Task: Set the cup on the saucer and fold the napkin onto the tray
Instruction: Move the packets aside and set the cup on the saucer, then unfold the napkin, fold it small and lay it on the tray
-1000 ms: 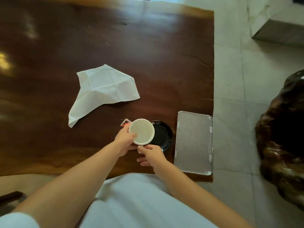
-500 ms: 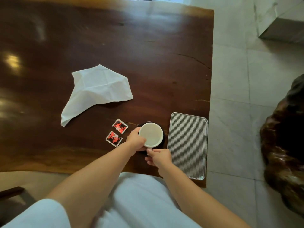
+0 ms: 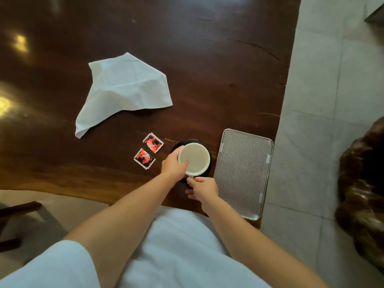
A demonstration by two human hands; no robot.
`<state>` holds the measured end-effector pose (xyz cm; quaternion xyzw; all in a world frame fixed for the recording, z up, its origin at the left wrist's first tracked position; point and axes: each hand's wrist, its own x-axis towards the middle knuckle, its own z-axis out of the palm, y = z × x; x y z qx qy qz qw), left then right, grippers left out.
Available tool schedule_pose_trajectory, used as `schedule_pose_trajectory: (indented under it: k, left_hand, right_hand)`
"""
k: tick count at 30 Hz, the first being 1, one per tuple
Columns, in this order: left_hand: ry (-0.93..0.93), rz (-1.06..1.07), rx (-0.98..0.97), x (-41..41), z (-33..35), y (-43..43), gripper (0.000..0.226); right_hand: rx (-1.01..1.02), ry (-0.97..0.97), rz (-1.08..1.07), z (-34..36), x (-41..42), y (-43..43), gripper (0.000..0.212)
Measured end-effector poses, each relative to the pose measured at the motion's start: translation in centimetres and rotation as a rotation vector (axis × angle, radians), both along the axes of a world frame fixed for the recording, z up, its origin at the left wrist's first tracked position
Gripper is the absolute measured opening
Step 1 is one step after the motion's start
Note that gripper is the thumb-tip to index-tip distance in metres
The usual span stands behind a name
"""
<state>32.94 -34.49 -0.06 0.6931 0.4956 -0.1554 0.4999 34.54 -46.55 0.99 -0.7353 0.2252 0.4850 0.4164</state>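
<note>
A white cup (image 3: 195, 157) sits over the black saucer (image 3: 210, 161), which shows only as a dark rim around it. My left hand (image 3: 173, 165) wraps the cup's left side, thumb on the rim. My right hand (image 3: 202, 188) pinches the cup's handle at its near side. A crumpled white napkin (image 3: 124, 90) lies spread on the dark wooden table (image 3: 228, 69), up and to the left. The ribbed silver tray (image 3: 243, 173) lies just right of the saucer, near the table's right edge.
Two red sachets (image 3: 148, 150) lie just left of the cup. The table's right edge runs beside the tray, with pale floor tiles (image 3: 311, 100) beyond. A dark carved object (image 3: 363, 183) stands at the far right. A chair arm (image 3: 16, 210) sits low left.
Both hands carried the cup to the right from beside the saucer until it sat over it, uncovering the two red sachets. The view shifted slightly.
</note>
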Motion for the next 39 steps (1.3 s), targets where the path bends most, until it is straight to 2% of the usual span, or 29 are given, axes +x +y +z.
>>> schedule_pose_trajectory:
  k: [2,5,10,13,17,20,24,28,32,36,39]
  left_hand:
    - [0.006,-0.052,0.030,0.1,0.0,0.1,0.057]
    - [0.000,-0.066,0.032,0.1,0.2,0.3,0.054]
    - [-0.009,0.013,-0.008,-0.8,0.8,0.7,0.053]
    - [-0.031,0.081,-0.081,-1.4,1.5,1.6,0.055]
    - [-0.017,0.134,-0.117,-2.0,2.9,3.7,0.041]
    - [0.006,0.081,-0.016,-2.6,4.0,6.0,0.030]
    - [-0.015,-0.047,0.155,-3.2,5.6,9.3,0.010]
    - [-0.031,-0.130,0.270,-3.2,6.8,13.7,0.020]
    - [-0.012,-0.102,0.321,-2.8,6.7,19.1,0.024]
    - [0.049,-0.041,0.289,-2.7,4.5,24.4,0.034]
    - [0.121,-0.093,0.423,-2.8,2.3,27.0,0.048]
  right_hand:
    - [0.019,0.011,0.014,0.3,0.2,0.0,0.018]
    - [0.001,0.016,0.083,0.5,0.3,0.2,0.011]
    - [0.005,0.045,0.143,1.2,0.7,0.1,0.005]
    - [-0.111,-0.047,0.154,1.5,1.0,-0.2,0.013]
    - [-0.246,-0.326,0.171,3.2,2.2,-0.4,0.023]
    - [-0.243,-0.481,0.191,4.8,3.2,0.5,0.021]
    - [-0.156,-0.530,0.323,6.3,4.9,4.3,0.021]
    - [-0.048,-0.490,0.438,6.9,6.7,9.8,0.018]
    - [-0.007,-0.463,0.564,5.8,8.2,15.7,0.010]
    - [-0.061,-0.441,0.621,4.0,9.2,20.8,0.034]
    - [-0.168,-0.529,0.707,2.1,9.4,24.0,0.051]
